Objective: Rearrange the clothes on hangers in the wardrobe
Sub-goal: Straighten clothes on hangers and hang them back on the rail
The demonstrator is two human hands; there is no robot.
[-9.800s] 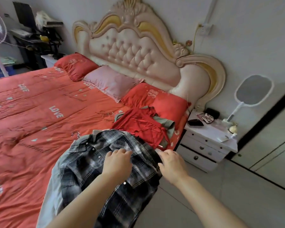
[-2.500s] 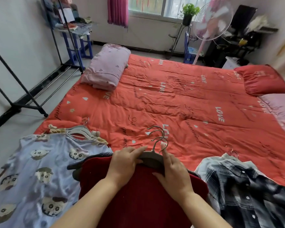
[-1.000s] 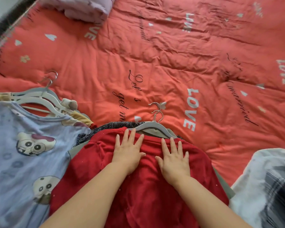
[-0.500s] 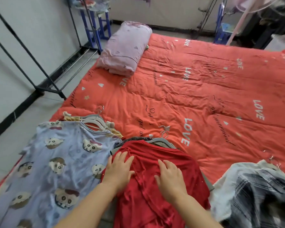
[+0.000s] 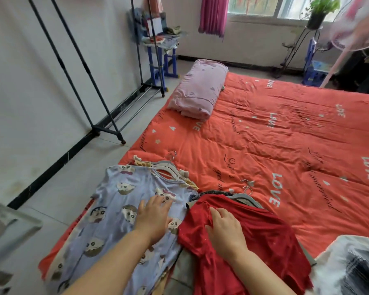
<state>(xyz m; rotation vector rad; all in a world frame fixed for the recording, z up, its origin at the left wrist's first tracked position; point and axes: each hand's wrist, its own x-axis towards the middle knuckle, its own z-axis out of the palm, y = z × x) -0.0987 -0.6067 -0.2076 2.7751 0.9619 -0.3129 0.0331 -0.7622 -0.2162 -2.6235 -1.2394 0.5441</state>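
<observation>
A red top (image 5: pixel 264 237) on a grey hanger (image 5: pixel 246 196) lies on the near edge of the bed. My right hand (image 5: pixel 226 228) rests on it, its fingers bent and bunching the red cloth near the shoulder. To its left lies a pale blue cartoon-print shirt (image 5: pixel 115 220) on a stack of white hangers (image 5: pixel 164 167). My left hand (image 5: pixel 153 218) lies flat on that blue shirt with straight fingers. A plaid shirt (image 5: pixel 354 269) over white cloth sits at the lower right corner.
The bed's orange-red quilt (image 5: pixel 275 145) spreads ahead, with a folded pink blanket (image 5: pixel 200 88) at its far left. An empty black clothes rack (image 5: pixel 90 86) stands by the left wall on grey floor. A pink fan (image 5: pixel 356 26) and a plant stand (image 5: pixel 303 39) are beyond the bed.
My left hand has moved off the red top onto the blue cartoon shirt. My right hand stays on the red top. The view has lifted toward the rack and window.
</observation>
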